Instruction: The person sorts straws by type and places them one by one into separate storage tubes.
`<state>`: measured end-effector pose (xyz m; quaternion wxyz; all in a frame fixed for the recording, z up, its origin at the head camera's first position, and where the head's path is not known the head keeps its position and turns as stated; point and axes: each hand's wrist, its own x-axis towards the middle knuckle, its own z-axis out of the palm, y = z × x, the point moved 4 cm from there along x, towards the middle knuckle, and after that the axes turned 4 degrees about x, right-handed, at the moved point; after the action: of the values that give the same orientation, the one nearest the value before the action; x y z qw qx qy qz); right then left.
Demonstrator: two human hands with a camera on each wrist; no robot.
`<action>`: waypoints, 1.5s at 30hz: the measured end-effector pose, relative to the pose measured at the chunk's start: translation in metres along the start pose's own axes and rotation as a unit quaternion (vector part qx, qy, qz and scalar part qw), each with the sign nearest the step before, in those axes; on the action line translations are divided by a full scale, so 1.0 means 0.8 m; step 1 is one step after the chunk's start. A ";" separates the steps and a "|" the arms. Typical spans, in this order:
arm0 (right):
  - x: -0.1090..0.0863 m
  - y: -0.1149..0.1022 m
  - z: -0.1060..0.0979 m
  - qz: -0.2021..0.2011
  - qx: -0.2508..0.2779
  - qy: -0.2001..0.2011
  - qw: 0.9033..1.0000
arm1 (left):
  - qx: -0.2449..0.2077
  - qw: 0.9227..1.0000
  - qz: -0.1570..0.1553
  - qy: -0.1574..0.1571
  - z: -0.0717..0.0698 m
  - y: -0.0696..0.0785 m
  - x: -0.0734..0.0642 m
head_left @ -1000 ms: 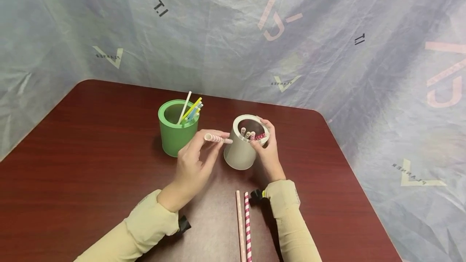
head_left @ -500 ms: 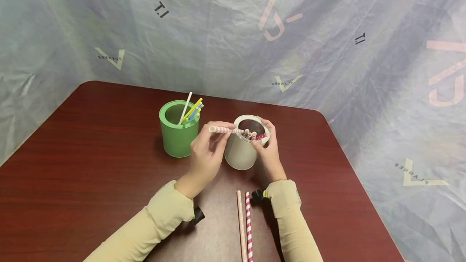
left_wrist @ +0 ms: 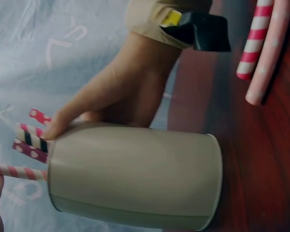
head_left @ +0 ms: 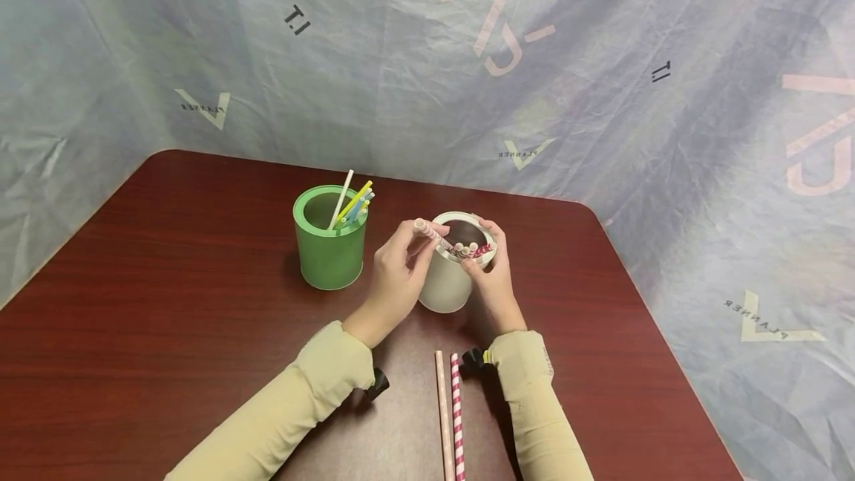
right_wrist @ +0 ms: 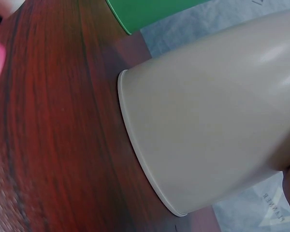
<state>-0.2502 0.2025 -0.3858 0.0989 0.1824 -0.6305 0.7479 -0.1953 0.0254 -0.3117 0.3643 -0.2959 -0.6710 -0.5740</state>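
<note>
My left hand (head_left: 394,273) pinches a pink-and-white striped paper straw (head_left: 430,231) near its upper end. The straw leans, its lower end inside the mouth of a light grey can (head_left: 446,284). In the left wrist view this straw (left_wrist: 21,172) passes over the rim beside several other patterned straws (left_wrist: 31,140) standing in the can. My right hand (head_left: 496,273) holds the can by its rim on the right side, thumb in front. Seen from the right wrist, the can's wall (right_wrist: 208,111) fills much of the view, its base on the table; little of the hand shows there.
A green can (head_left: 330,258) holding several thin white, yellow and blue straws stands left of the grey one. A pale pink straw (head_left: 444,414) and a red-and-white striped straw (head_left: 457,414) lie side by side on the brown table (head_left: 167,303). Fabric sheeting (head_left: 401,95) surrounds the table.
My left hand has moved right and slightly up, carrying the striped straw from beside the grey can to its mouth, where the straw now dips inside. My right hand keeps its hold.
</note>
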 end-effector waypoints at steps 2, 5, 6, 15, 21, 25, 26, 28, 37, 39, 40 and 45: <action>0.000 0.001 0.000 0.002 0.005 0.002 1.000 | 0.000 1.000 -0.015 -0.007 0.004 -0.007 -0.001; 0.000 0.001 0.000 0.002 0.008 0.002 1.000 | -0.001 0.999 -0.035 -0.017 0.008 -0.017 -0.004; 0.000 0.001 0.000 0.002 0.009 0.002 1.000 | -0.002 0.999 -0.041 -0.019 0.010 -0.020 -0.005; 0.000 0.001 0.001 0.002 0.009 0.001 1.000 | 0.003 0.997 -0.069 -0.016 0.013 -0.033 -0.008; 0.000 0.000 0.000 0.007 0.006 0.001 1.000 | -0.001 0.996 -0.086 -0.007 0.013 -0.037 -0.010; 0.000 0.001 0.000 0.008 0.003 -0.001 1.000 | 0.003 0.996 -0.089 -0.010 0.014 -0.037 -0.010; 0.000 0.001 0.000 0.009 0.003 -0.001 1.000 | 0.005 0.996 -0.090 -0.010 0.014 -0.037 -0.010; 0.000 0.001 0.000 0.009 0.003 -0.001 1.000 | 0.006 0.996 -0.091 -0.012 0.015 -0.037 -0.010; 0.001 0.001 0.000 0.010 0.006 -0.001 1.000 | 0.002 0.995 -0.103 0.003 0.014 -0.035 -0.012; 0.001 0.001 0.000 0.006 0.006 0.001 1.000 | -0.010 0.994 -0.105 0.011 0.012 -0.033 -0.012; 0.001 0.001 0.000 0.005 0.006 0.002 1.000 | -0.017 0.994 -0.106 0.016 0.011 -0.032 -0.012; 0.000 0.001 -0.001 0.002 0.004 0.002 1.000 | -0.047 0.993 -0.104 0.040 0.001 -0.022 -0.014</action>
<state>-0.2509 0.2032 -0.3864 0.0982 0.1798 -0.6275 0.7511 -0.2034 0.0238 -0.3310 0.3149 -0.2185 -0.6553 -0.6509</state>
